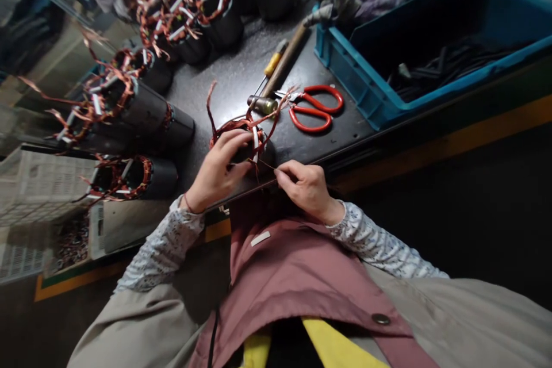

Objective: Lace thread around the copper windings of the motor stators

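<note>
A motor stator (268, 152), a dark cylinder with copper windings and white sleeves round its rim, stands at the near edge of the bench. My left hand (218, 169) grips its left side, fingers curled over the rim and thumb towards the near side. To the right, my right hand (304, 184) pinches the end of a thin copper wire (267, 165) drawn out from the stator. Several copper leads stick up from the windings. Just behind lie red-handled scissors (308, 110), a hammer (284, 63) with a wooden handle, and a yellow-handled screwdriver (273, 64).
Several more wound stators (222, 26) stand at the back, and others (146, 106) lie stacked on their sides at the left. A blue crate (366, 77) with dark tubing stands at the right, grey gloves (362, 3) over its edge. A white basket (47, 184) is at far left.
</note>
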The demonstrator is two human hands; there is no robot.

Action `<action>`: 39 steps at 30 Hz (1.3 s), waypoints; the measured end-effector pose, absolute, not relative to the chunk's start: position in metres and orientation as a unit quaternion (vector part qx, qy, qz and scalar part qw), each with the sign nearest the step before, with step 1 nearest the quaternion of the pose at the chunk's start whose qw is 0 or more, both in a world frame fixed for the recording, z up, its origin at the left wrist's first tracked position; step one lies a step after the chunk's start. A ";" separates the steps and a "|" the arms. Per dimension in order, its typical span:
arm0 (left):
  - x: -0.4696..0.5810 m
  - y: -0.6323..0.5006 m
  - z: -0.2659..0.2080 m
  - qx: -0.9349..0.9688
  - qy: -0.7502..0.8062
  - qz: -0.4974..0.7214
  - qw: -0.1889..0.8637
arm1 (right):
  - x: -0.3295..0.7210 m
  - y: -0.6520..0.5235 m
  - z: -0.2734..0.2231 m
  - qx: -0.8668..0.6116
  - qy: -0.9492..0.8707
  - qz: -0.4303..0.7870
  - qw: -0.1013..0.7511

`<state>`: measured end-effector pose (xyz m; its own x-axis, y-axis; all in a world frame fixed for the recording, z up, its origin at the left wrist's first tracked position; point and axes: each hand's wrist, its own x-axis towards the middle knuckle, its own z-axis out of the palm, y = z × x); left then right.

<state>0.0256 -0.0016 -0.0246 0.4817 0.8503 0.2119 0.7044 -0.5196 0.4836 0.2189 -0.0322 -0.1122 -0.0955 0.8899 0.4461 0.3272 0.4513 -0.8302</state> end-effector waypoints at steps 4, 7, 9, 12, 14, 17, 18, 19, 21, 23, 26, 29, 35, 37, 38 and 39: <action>0.010 -0.002 -0.021 0.802 0.519 0.228 0.189 | 0.211 -0.031 -0.111 -0.436 -0.681 0.305 0.503; 0.009 0.001 -0.019 0.803 0.524 0.205 0.195 | 0.203 -0.025 -0.106 -0.443 -0.651 0.363 0.498; 0.011 0.005 -0.018 0.812 0.519 0.176 0.199 | 0.198 -0.019 -0.100 -0.440 -0.630 0.402 0.498; 0.014 0.012 -0.016 0.830 0.503 0.110 0.215 | 0.197 -0.014 -0.093 -0.431 -0.606 0.435 0.508; 0.015 0.015 -0.016 0.837 0.492 0.080 0.224 | 0.200 -0.014 -0.092 -0.435 -0.594 0.447 0.508; 0.014 0.017 -0.016 0.842 0.484 0.072 0.227 | 0.204 -0.018 -0.096 -0.448 -0.588 0.458 0.493; 0.014 0.017 -0.016 0.841 0.485 0.073 0.228 | 0.205 -0.020 -0.098 -0.451 -0.587 0.459 0.491; 0.013 0.016 -0.016 0.838 0.489 0.076 0.229 | 0.205 -0.022 -0.100 -0.453 -0.588 0.455 0.492; 0.013 0.015 -0.016 0.829 0.501 0.087 0.233 | 0.204 -0.025 -0.104 -0.455 -0.599 0.424 0.505; 0.013 0.012 -0.016 0.818 0.512 0.103 0.242 | 0.204 -0.027 -0.106 -0.452 -0.626 0.372 0.515; 0.014 0.008 -0.014 0.802 0.526 0.130 0.251 | 0.206 -0.029 -0.107 -0.439 -0.658 0.323 0.519; 0.015 0.004 -0.013 0.789 0.542 0.148 0.249 | 0.209 -0.030 -0.108 -0.430 -0.645 0.323 0.543; 0.018 0.001 -0.015 0.789 0.554 0.149 0.221 | 0.212 -0.039 -0.114 -0.409 -0.637 0.362 0.544; 0.020 0.001 -0.015 0.789 0.558 0.143 0.216 | 0.214 -0.042 -0.116 -0.418 -0.628 0.364 0.546; 0.020 0.001 -0.014 0.788 0.560 0.139 0.214 | 0.215 -0.044 -0.116 -0.423 -0.625 0.359 0.549; 0.021 0.002 -0.014 0.788 0.562 0.136 0.212 | 0.216 -0.045 -0.117 -0.428 -0.623 0.351 0.552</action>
